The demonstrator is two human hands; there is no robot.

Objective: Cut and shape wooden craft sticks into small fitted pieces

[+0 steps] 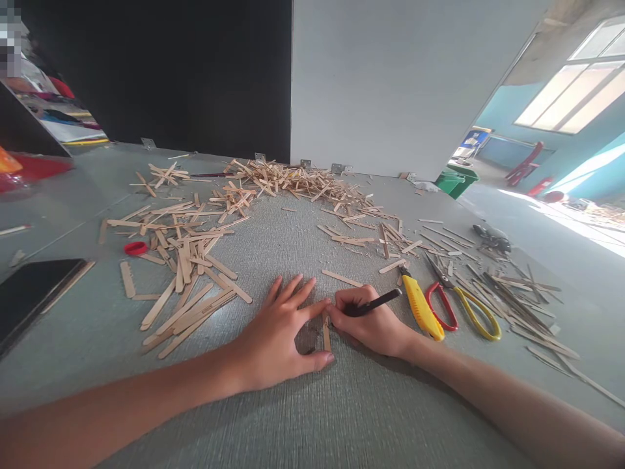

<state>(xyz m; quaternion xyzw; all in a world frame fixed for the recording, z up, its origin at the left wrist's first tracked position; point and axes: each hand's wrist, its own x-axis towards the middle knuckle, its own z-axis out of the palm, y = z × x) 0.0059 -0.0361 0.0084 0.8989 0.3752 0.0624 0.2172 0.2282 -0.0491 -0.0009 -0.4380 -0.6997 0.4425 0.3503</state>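
My left hand (pixel 283 329) lies flat on the grey table (pixel 312 417), fingers spread, with thumb and forefinger pinning a short wooden stick (pixel 326 333) between them. My right hand (pixel 372 320) grips a black pen (pixel 374 303) whose tip rests at the upper end of that stick. Just right of my right hand lie a yellow utility knife (pixel 422 307) and scissors with red and yellow handles (pixel 456 301).
Many flat wooden sticks (pixel 188 260) are strewn to the left, with a heap of broken pieces (pixel 293 179) at the back by the white wall. A red ring (pixel 135 248) and a black tablet (pixel 32 286) lie at left. Thin splints (pixel 517 299) are scattered at right.
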